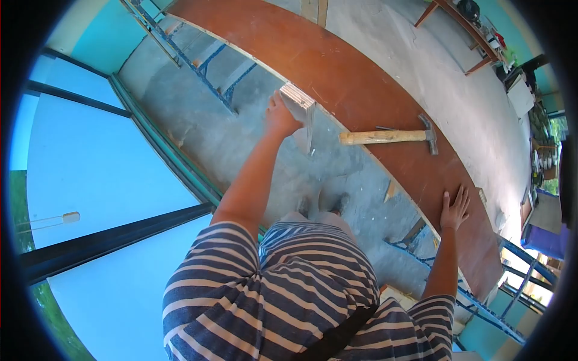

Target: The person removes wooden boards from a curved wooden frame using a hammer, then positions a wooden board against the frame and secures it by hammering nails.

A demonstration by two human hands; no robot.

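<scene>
My left hand (281, 115) is closed round the near side of a stack of thin pale boards (298, 103), whose layered end meets the near edge of a long reddish-brown panel (337, 66). My right hand (455, 207) lies flat on the panel towards its right end, fingers spread, holding nothing. Between the two hands a hammer (388, 137) with a wooden handle rests on the panel, its metal head to the right and the handle end jutting past the near edge. A small dark thing lies beside the handle, too small to name.
Blue metal trestles (211, 78) stand at the upper left and under the panel's lower right end. Large windows (114, 168) line the left. A wooden table (460, 27) with items is at the upper right. Wood scraps (391, 191) lie on the floor.
</scene>
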